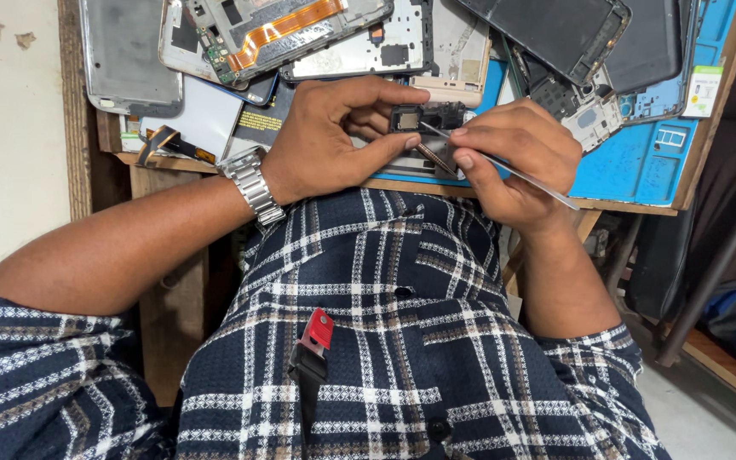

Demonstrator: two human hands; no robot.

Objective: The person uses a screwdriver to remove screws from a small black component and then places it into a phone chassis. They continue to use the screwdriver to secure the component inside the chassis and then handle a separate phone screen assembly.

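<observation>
Entry, head view. My left hand pinches a small black rectangular phone module with a pale square inset, thumb under and forefinger over, fingers closed on it. It is held in the air just above the near edge of the wooden bench, close to my chest.

My right hand is closed around thin silver metal tweezers; their tips touch the lower right corner of the module. I cannot tell whether the tips grip anything.

Progress, as I judge it: the module is already free of any phone body, so removal is done. Work on the part itself is under way, not finished, since the tool is in contact and the part is not set down.

Around: several opened grey phone frames and back covers piled on the bench, 1 with an orange flex ribbon, over a blue repair mat. A steel-link wristwatch sits on my left wrist. A red-and-black clip hangs on my checked shirt.
</observation>
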